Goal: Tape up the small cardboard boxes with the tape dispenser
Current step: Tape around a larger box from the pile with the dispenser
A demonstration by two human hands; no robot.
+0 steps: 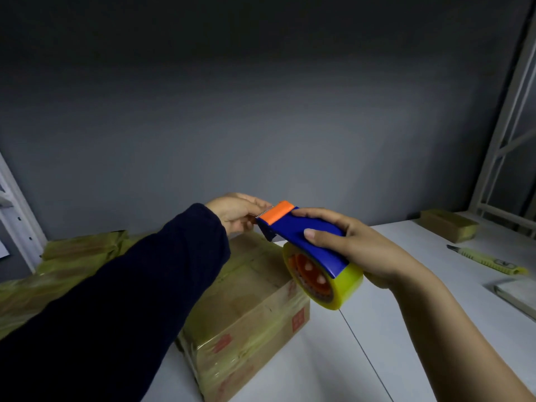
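Note:
My right hand (368, 250) grips a blue tape dispenser (307, 239) with an orange tip and a yellow-green tape roll, held in the air above the table. My left hand (236, 211), in a dark sleeve, reaches to the serrated cutter end and pinches at the tape's edge there. Below them a taped cardboard box (255, 309) with red printing sits on the white table (406, 343). My left forearm hides part of the box.
Several taped boxes (81, 250) are piled at the left. A small box (448, 229) sits far right by a white rack (504, 134). A yellow utility knife (487, 261) and a flat pale object (519, 294) lie at the right.

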